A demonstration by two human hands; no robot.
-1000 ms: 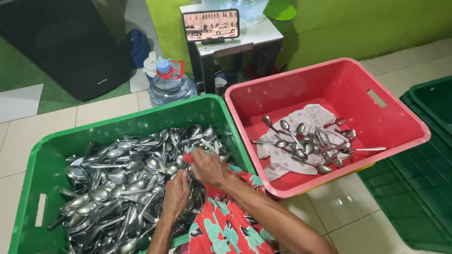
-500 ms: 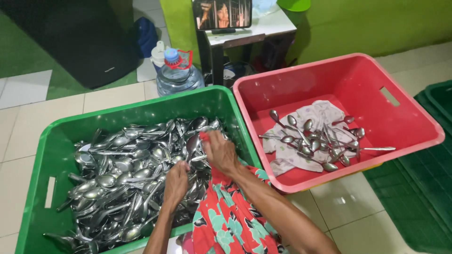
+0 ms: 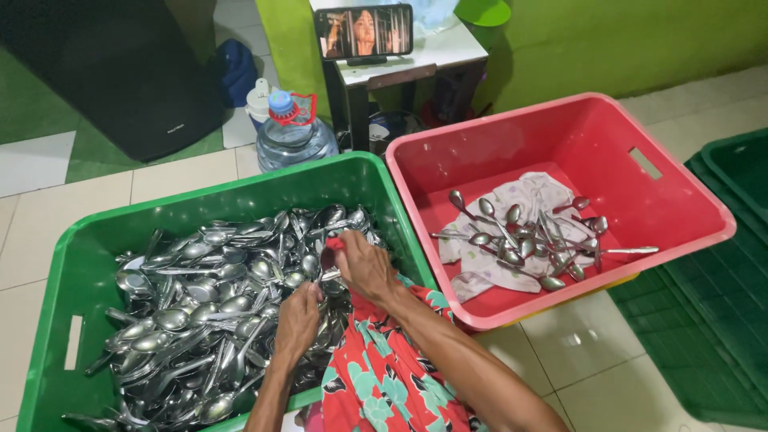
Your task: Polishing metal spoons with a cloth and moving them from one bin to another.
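Note:
A green plastic crate is heaped with several metal spoons. Both my hands are down in the heap near its right side. My left hand is closed around a few spoon handles. My right hand rests on the pile with a red patterned cloth under it, its fingers curled on the cloth and a spoon; what exactly it holds is partly hidden. To the right stands a red plastic crate holding a pale cloth with several spoons lying on it.
A large water bottle stands behind the green crate. A small table carries a phone with its screen lit. A dark green crate lies at the right. A black speaker box stands at the back left. Tiled floor surrounds everything.
The view has shifted so both crates sit lower and nearer. My hands have moved slightly deeper into the spoon heap, staying close together.

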